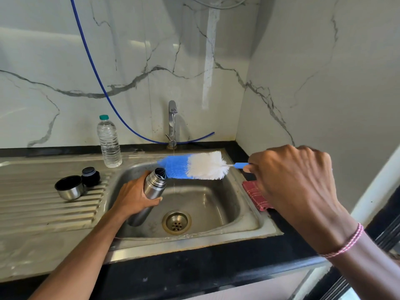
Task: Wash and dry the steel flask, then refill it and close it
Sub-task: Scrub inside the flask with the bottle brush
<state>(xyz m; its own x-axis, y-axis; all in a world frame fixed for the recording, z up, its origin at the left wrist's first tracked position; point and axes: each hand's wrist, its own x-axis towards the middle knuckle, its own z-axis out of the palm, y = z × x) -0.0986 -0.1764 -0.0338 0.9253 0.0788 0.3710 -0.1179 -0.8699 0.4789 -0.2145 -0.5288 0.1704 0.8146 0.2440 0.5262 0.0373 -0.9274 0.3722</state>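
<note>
My left hand [134,194] grips the steel flask [152,187] over the sink basin [227,204], tilted with its open mouth up and to the right. In my right hand [292,180] is the blue handle of a bottle brush [194,165] with blue and white bristles. The brush lies level, its blue tip touching the flask's mouth. A thin stream of water runs from the tap [172,124] into the basin behind the brush. The flask's steel cup [69,187] and black stopper [90,176] rest on the ribbed drainboard [32,202] at the left.
A clear plastic water bottle [108,141] with a green cap stands at the back of the drainboard. A red checked cloth [256,194] lies on the black counter right of the sink. A blue hose [95,70] hangs across the marble wall behind the tap.
</note>
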